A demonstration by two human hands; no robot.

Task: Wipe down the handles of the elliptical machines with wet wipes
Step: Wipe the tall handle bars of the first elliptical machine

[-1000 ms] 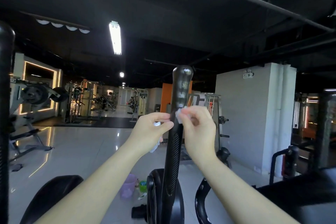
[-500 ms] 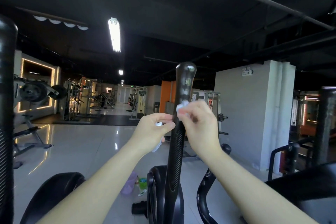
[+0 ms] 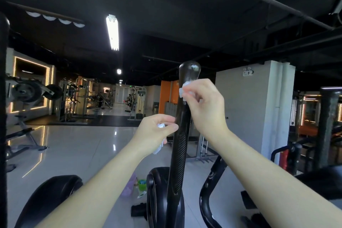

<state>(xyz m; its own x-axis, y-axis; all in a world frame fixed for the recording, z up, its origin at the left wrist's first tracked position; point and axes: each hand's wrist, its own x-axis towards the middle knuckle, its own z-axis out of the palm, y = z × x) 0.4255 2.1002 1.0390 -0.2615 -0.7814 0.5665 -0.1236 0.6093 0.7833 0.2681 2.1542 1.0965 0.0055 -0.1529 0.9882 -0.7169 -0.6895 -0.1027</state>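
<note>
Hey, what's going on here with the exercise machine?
A person in a gym is wiping an elliptical's upright black handle. The right hand pinches a white wet wipe against the handle just below its rounded top. The left hand holds another bunched white wipe beside the handle, lower down, fingertips at its side. The ribbed grip section below the hands is not being touched right now.

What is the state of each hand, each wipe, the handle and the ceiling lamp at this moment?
right hand: raised, pinches a wipe against the handle near its top
right wipe: crumpled, pressed on the handle
left hand: lower, grips a second wipe, fingertips at the handle
left wipe: bunched, hangs below the hand
handle: upright, glossy at the knob
ceiling lamp: lit
</note>
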